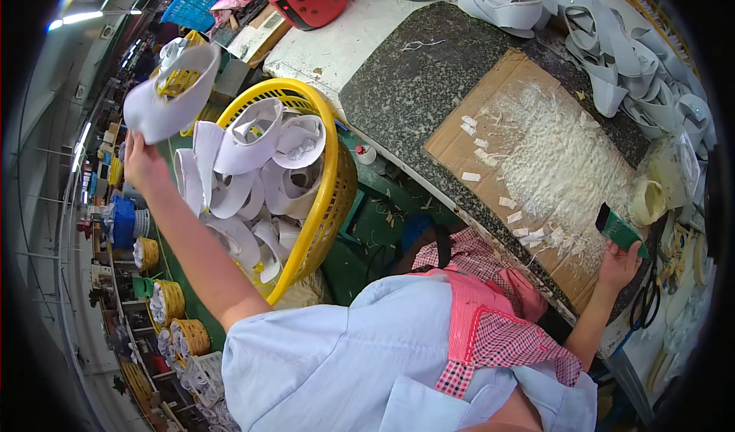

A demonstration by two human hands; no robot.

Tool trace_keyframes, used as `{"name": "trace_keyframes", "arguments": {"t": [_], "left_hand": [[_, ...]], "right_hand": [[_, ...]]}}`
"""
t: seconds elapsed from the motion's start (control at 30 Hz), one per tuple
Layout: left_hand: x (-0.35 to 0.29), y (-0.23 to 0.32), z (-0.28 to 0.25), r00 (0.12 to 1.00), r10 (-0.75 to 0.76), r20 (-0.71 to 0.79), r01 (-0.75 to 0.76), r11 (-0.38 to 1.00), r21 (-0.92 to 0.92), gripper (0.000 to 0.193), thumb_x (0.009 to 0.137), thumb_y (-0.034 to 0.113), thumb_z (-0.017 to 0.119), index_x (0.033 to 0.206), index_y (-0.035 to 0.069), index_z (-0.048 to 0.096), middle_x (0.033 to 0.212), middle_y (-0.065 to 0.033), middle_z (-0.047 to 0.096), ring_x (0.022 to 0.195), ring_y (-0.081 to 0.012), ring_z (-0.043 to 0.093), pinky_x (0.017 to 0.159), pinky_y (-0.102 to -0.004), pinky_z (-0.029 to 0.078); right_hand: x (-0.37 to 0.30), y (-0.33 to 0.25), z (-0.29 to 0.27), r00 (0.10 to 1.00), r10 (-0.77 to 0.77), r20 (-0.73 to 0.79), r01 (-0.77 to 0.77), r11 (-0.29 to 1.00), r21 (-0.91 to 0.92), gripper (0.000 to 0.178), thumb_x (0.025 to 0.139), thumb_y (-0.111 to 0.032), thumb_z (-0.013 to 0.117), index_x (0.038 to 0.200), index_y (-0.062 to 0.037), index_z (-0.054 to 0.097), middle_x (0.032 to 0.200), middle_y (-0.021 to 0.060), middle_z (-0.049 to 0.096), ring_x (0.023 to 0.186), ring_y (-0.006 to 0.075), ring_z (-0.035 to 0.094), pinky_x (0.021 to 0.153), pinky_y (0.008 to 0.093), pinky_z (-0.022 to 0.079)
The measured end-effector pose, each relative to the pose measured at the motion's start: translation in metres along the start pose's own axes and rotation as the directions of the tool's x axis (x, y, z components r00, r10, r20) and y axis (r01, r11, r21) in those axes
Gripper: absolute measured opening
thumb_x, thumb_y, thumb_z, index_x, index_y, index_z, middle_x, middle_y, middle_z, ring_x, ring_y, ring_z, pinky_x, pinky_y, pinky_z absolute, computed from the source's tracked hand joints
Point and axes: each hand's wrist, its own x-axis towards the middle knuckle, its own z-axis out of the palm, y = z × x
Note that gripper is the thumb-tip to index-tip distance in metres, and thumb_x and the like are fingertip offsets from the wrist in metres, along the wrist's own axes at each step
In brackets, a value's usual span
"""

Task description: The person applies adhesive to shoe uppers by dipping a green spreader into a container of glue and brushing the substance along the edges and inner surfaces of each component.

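Note:
My left hand (145, 166) is raised at the far left, its fingers closed on the lower edge of a white shoe upper (145, 110), slightly blurred. Just right of that arm stands a yellow plastic basket (337, 202) heaped with similar white uppers (249, 145). On the right, my right hand (619, 265) grips a flat green brush (620, 231) with a dark end, over the edge of a cardboard sheet (459, 141). Crusty cream-coloured residue (566, 156) coats much of that sheet. Small white strips (515, 218) lie along its near side.
More white uppers (612, 42) pile up along the table's far right. A cream roll of tape (649, 202) and dark-handled scissors (647, 302) are near the brush. At the back sits a red pot (308, 2). A dark speckled slab (390, 88) lies beneath the cardboard.

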Motion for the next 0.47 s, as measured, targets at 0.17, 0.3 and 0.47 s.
{"name": "trace_keyframes", "arguments": {"t": [0.17, 0.3, 0.47], "left_hand": [[-0.009, -0.039, -0.079, 0.993, -0.059, -0.105, 0.120, 0.443, 0.889, 0.025, 0.069, 0.013, 0.064, 0.090, 0.000, 0.062, 0.076, -0.0090, 0.063, 0.073, -0.0183, 0.060, 0.064, -0.0263, 0.047], [-0.028, -0.050, -0.090, 0.951, 0.299, 0.083, -0.122, 0.115, 0.986, 0.022, 0.071, 0.021, 0.063, 0.082, 0.002, 0.065, 0.073, -0.0074, 0.063, 0.069, -0.0142, 0.059, 0.056, -0.0256, 0.046], [0.023, -0.127, -0.095, 0.954, 0.028, -0.299, 0.140, 0.841, 0.522, 0.024, 0.077, 0.009, 0.052, 0.099, 0.002, 0.059, 0.080, -0.0104, 0.063, 0.067, -0.0123, 0.059, 0.056, -0.0242, 0.047]], "right_hand": [[-0.005, -0.001, 0.000, 0.999, -0.024, -0.042, 0.023, 0.999, -0.024, 0.018, 0.085, -0.018, 0.049, 0.094, -0.0033, 0.054, 0.080, 0.0094, 0.060, 0.061, 0.0174, 0.054, 0.057, 0.0310, 0.041], [-0.007, -0.003, 0.007, 0.987, -0.050, -0.156, 0.048, 0.999, -0.012, 0.013, 0.084, -0.015, 0.051, 0.090, -0.0044, 0.055, 0.081, 0.0091, 0.060, 0.064, 0.0187, 0.056, 0.054, 0.0312, 0.042], [-0.013, 0.000, 0.000, 0.959, -0.066, -0.277, 0.059, 0.998, -0.033, 0.011, 0.083, -0.013, 0.052, 0.091, -0.0051, 0.054, 0.086, 0.0088, 0.060, 0.071, 0.0224, 0.057, 0.055, 0.0341, 0.043]]}}
